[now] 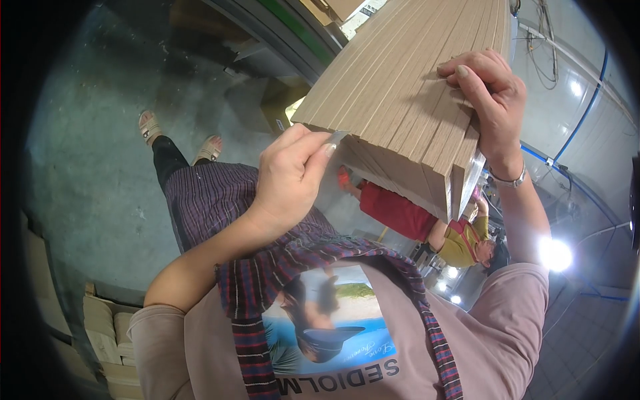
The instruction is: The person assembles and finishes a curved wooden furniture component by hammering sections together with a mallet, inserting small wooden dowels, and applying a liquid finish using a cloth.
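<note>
A row of long wood-grain boards (400, 87), packed side by side, runs away from me at the upper middle, its near ends facing me. My left hand (290, 177) is closed in a pinch at the near left corner of the row. Between its thumb and forefinger is a thin grey blade-like piece (339, 137), its tip by the board edge. Over the right side of the boards, my right hand (492, 93) is closed with curled fingers; whether anything lies inside them is hidden. The outermost board ends (457, 190) stand slightly apart from one another.
Behind the boards, another person in a red apron (397, 207) is partly visible. Cartons (280, 100) stand left of the boards, beside a green-and-grey frame (287, 30). More stacked brown pieces (107, 333) are at lower left. Blue tubing (579, 127) runs along the right.
</note>
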Action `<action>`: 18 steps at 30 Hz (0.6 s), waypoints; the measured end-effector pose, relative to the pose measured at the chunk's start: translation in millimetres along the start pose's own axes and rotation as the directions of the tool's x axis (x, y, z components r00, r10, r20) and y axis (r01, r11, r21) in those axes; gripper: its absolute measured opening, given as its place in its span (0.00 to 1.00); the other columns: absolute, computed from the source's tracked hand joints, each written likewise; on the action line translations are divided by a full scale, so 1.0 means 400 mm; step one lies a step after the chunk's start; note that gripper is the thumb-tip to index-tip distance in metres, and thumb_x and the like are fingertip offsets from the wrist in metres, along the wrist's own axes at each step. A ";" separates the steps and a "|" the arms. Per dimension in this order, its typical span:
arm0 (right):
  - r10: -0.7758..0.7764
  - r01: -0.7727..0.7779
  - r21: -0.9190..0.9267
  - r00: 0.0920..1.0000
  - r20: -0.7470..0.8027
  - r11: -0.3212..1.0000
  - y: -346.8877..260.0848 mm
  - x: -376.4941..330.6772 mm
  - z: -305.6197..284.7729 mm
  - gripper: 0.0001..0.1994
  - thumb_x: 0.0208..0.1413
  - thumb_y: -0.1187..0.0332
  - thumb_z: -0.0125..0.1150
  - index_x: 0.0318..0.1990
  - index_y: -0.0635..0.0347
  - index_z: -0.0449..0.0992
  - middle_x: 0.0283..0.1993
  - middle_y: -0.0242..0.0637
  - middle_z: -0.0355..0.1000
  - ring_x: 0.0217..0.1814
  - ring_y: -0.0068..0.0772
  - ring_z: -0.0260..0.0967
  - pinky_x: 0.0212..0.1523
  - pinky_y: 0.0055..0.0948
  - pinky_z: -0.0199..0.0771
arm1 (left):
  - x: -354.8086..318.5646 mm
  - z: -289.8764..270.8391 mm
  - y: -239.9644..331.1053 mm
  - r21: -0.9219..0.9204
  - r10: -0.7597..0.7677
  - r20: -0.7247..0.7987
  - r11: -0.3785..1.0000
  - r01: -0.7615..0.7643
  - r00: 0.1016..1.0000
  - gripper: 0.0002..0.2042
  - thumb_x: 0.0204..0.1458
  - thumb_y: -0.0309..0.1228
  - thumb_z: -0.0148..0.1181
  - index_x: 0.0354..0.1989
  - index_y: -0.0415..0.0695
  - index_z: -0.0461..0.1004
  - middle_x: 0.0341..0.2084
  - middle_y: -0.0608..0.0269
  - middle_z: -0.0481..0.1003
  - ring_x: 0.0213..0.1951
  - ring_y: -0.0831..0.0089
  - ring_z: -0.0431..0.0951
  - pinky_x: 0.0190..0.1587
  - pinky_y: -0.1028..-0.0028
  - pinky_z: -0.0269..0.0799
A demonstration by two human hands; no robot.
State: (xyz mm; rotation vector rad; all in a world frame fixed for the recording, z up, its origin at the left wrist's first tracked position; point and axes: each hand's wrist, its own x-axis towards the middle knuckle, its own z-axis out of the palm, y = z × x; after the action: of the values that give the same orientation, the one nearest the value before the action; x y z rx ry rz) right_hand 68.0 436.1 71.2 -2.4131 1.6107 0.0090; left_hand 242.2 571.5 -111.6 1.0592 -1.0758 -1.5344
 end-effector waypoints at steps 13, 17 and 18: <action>0.001 -0.001 -0.010 1.000 0.001 1.000 0.001 0.001 0.000 0.10 0.51 0.65 0.58 0.28 0.61 0.80 0.25 0.33 0.73 0.33 0.30 0.63 0.41 0.29 0.63 | -0.013 0.010 0.004 0.113 0.239 0.010 0.964 -0.239 0.971 0.07 0.48 0.19 0.61 0.36 0.34 0.77 0.22 0.57 0.70 0.20 0.68 0.71 0.23 0.71 0.65; 0.019 -0.019 0.017 1.000 0.001 1.000 -0.008 -0.003 0.003 0.09 0.51 0.65 0.58 0.28 0.61 0.80 0.25 0.33 0.72 0.34 0.30 0.63 0.40 0.29 0.63 | -0.024 0.029 0.035 0.072 0.428 -0.056 0.903 -0.424 0.902 0.05 0.47 0.18 0.61 0.33 0.33 0.76 0.22 0.57 0.70 0.19 0.67 0.71 0.21 0.71 0.65; 0.012 -0.012 0.009 1.000 -0.002 1.000 -0.005 -0.004 0.007 0.09 0.51 0.65 0.58 0.28 0.62 0.80 0.25 0.33 0.72 0.34 0.30 0.63 0.40 0.29 0.64 | -0.019 0.017 0.024 0.076 0.334 -0.084 0.942 -0.328 0.939 0.04 0.47 0.18 0.61 0.32 0.33 0.76 0.21 0.57 0.69 0.19 0.68 0.69 0.21 0.72 0.64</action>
State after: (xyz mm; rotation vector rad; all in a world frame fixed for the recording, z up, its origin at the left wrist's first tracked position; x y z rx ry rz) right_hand 69.5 438.8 68.8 -2.3981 1.6226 0.0010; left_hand 238.9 578.2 -99.8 0.9267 -1.1732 -1.1767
